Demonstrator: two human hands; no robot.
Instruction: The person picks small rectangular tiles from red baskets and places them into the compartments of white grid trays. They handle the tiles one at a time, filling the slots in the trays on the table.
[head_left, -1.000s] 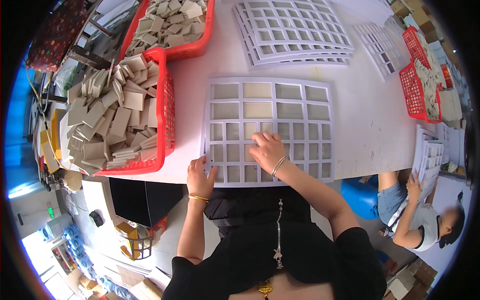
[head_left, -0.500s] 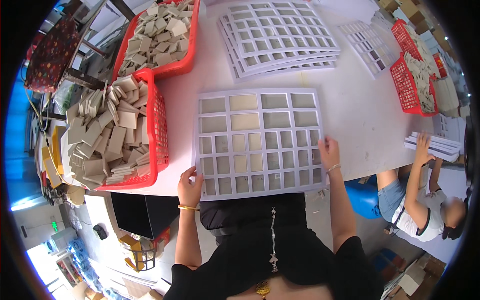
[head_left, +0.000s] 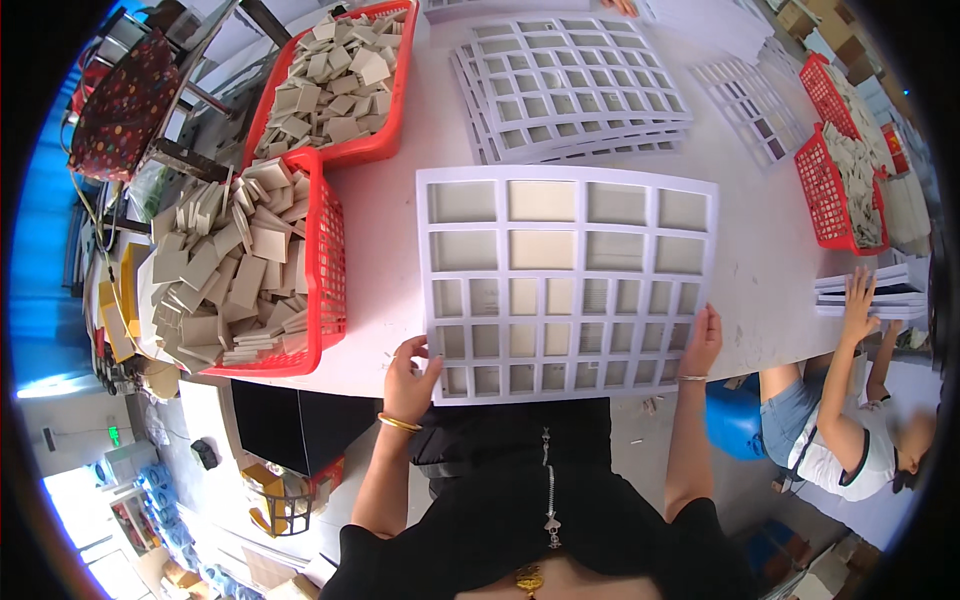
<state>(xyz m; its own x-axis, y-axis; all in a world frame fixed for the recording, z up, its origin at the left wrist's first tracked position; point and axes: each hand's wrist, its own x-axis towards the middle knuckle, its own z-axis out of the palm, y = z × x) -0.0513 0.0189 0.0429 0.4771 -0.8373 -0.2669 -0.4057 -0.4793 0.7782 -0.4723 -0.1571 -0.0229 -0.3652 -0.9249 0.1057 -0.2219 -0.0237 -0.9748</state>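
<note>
A red basket (head_left: 325, 260) full of beige tiles stands at the left. The left hand (head_left: 408, 375) and right hand (head_left: 702, 338) grasp the white grid tray (head_left: 565, 280) at its near corners, over the table edge. If tilted, its loose tiles may slide out.

Cardboard boxes (head_left: 800, 18) stand stacked at top right.

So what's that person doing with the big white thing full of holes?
The person grips a white grid tray with square pockets, left hand at its near left corner and right hand on its right edge. Most pockets hold beige square tiles. Red plastic baskets heaped with loose beige tiles sit to the left, and a stack of matching empty white grids lies beyond.
</note>
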